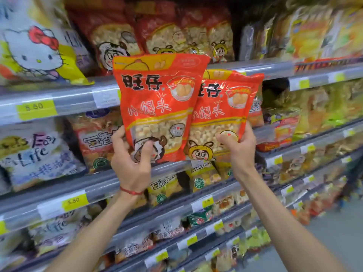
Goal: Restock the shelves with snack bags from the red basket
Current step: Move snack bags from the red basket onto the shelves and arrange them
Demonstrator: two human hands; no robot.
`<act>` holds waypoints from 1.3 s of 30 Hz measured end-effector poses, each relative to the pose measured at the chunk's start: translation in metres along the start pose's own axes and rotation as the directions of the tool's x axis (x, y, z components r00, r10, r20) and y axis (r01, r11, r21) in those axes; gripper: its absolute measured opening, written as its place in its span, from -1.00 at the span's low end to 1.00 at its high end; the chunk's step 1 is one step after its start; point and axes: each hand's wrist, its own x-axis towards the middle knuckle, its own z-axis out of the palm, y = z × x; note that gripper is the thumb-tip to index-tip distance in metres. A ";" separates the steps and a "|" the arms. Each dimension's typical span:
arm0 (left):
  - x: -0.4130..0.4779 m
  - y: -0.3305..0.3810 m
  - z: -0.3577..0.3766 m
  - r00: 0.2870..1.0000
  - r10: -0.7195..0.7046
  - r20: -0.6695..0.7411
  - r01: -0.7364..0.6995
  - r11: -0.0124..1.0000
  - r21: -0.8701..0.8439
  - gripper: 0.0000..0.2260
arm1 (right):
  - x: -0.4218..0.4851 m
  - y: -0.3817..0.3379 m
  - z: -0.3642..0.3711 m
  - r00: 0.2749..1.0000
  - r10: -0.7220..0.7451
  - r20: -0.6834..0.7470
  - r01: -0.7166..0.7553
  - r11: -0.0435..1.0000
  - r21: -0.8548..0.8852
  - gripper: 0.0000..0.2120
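Two red snack bags are raised in front of the shelves. My left hand (131,160) grips the bottom of the left red bag (155,99), thumb on its front. My right hand (240,146) grips the lower edge of the right red bag (222,114), which sits partly behind the left one. Both bags stand upright, level with the second shelf from the top. Matching red bags (182,30) stand on the top shelf just above. The red basket is out of view.
Grey shelf rails (74,99) with yellow price tags run across several levels. A large white cartoon-cat bag (33,48) fills the top left. Yellow packs (314,30) fill the right side. The aisle floor (337,232) shows at the lower right.
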 end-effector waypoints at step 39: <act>0.225 0.094 0.046 0.909 -0.322 -0.266 0.407 0.823 0.396 -0.69 | 0.256 -0.128 0.067 0.903 0.201 0.379 -0.226 0.974 0.021 -0.41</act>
